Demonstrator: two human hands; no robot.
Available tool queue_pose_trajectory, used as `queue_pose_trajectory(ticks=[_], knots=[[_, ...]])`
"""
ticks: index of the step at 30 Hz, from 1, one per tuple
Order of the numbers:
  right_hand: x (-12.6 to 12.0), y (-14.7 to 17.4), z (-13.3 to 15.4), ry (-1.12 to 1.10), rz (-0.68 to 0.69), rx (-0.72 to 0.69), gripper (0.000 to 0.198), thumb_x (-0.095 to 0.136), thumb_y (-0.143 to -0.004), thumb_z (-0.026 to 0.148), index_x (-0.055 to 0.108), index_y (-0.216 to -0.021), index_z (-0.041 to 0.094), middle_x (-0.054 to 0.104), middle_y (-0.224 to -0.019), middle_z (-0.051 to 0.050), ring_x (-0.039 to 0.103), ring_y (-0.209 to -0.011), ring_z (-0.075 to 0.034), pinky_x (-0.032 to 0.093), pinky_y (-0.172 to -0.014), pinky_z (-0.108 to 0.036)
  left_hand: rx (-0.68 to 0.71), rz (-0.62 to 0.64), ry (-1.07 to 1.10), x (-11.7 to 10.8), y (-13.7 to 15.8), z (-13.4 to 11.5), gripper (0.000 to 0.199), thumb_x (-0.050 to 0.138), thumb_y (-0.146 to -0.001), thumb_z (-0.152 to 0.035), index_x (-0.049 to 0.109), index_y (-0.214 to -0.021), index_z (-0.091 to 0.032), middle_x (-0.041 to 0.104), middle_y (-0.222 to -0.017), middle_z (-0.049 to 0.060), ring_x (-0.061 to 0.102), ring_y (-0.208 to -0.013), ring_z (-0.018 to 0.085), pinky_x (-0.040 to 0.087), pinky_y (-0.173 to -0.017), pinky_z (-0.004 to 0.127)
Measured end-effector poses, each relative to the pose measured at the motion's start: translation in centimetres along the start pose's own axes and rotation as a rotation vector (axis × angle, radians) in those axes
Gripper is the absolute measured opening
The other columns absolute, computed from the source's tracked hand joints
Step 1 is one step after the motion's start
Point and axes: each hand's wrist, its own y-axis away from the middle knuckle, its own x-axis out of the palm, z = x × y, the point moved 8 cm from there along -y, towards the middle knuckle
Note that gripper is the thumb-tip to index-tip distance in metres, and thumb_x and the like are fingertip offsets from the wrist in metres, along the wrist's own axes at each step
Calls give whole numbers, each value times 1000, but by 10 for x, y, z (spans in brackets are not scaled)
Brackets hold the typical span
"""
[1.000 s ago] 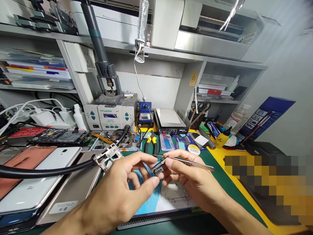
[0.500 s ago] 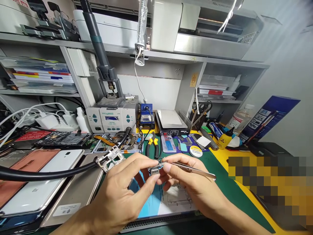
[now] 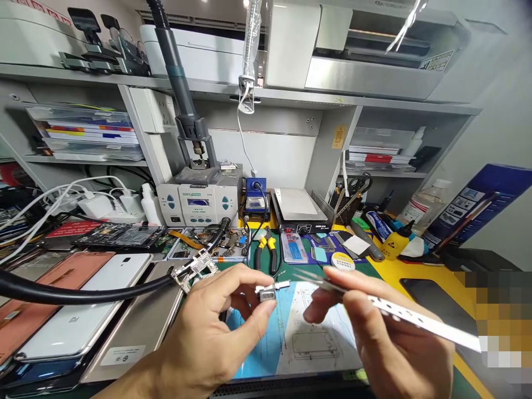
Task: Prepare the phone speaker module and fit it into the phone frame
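Observation:
My left hand (image 3: 226, 327) pinches a small silvery metal part (image 3: 267, 295) between thumb and fingertips. A narrow bright tab sticks out of the part to the right; its exact kind is too small to tell. To the right, my right hand (image 3: 374, 327) is closed around a pair of metal tweezers (image 3: 399, 311). Their slim tips point left toward the part, apart from it, with a gap between them. Below both hands lies a light blue and white printed mat (image 3: 286, 354). A bare circuit board (image 3: 194, 269) with cut-outs is behind my left hand.
Several phones and back covers (image 3: 83, 310) lie at the left, crossed by a thick black hose (image 3: 103, 296). Yellow-handled pliers (image 3: 266, 252) lie ahead. Behind stand a hot-air station (image 3: 197, 202) and a heating plate (image 3: 301, 210). A yellow bottle (image 3: 394, 244) stands at the right.
My right hand has drawn away to the right from the metal part, and the tweezers now point at it from a distance. My left hand keeps its pinch. The view has shifted slightly left.

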Motion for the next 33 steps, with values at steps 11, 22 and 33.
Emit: queue_pose_trajectory(ticks=[11,22,33], knots=[[18,6,-14,10,151,271,14,73,-90,33,70,-80,24,78,-67,0,74,-59,-17,58,-58,-22,-269,58,268,10,10,15,16,69,-86,-29,68,-102,-26,68,-66,-3,69,-56,14,55,-54,21],[22,7,-21,-167,89,401,20,74,-89,32,70,-74,20,77,-65,-2,74,-58,-15,59,-59,-20,-245,57,218,9,10,13,16,68,-85,-29,69,-100,-27,67,-69,-3,68,-55,13,54,-54,21],[24,5,-25,-243,130,510,24,76,-88,38,71,-74,19,81,-68,-5,77,-64,-18,62,-65,-23,-293,87,364,13,12,19,17,69,-87,-26,68,-103,-25,69,-65,-4,70,-55,14,59,-55,21]])
